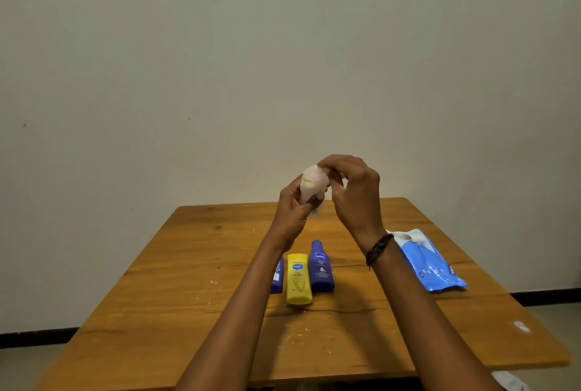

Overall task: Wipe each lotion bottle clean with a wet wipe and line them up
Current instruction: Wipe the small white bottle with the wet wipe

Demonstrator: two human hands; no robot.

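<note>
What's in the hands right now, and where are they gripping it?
Left hand grips a pale bottle by its lower body; right hand pinches its top.

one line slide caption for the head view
Left hand grips a pale pink lotion bottle, right hand at its top, above a yellow bottle flanked by two blue bottles on the wooden table.

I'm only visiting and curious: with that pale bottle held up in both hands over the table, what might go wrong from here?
1. The left hand holds the pale bottle in mid-air while the right hand works at its top. If slippery, it might drop onto the yellow bottle or Nivea bottle below.
2. The left forearm passes over a half-hidden blue bottle. Lowering it could knock the row crooked.
</note>
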